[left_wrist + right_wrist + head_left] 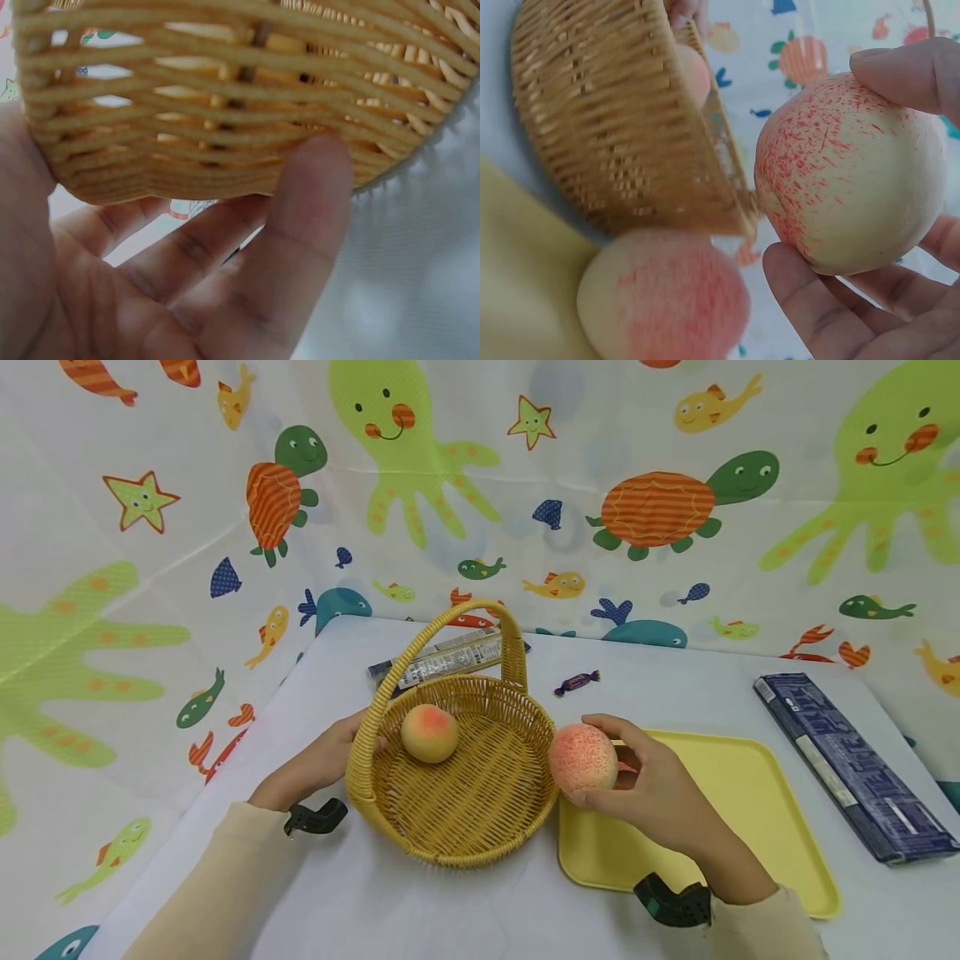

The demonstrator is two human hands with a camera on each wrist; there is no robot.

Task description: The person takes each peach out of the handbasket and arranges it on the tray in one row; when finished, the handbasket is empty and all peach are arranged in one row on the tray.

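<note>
My left hand (315,768) rests with relaxed fingers against the wicker basket (457,827) at its nine o'clock wall; one peach (429,733) sits inside. At three o'clock, my right hand (656,793) curls round a speckled peach (583,760), just above the yellow tray (750,793).

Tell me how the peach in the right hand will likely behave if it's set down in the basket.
The peach is round, so it may roll across the basket floor toward the other peach. The raised woven wall should stop it. The right hand holds it in its fingertips, so it seems light, though that's a guess.
</note>
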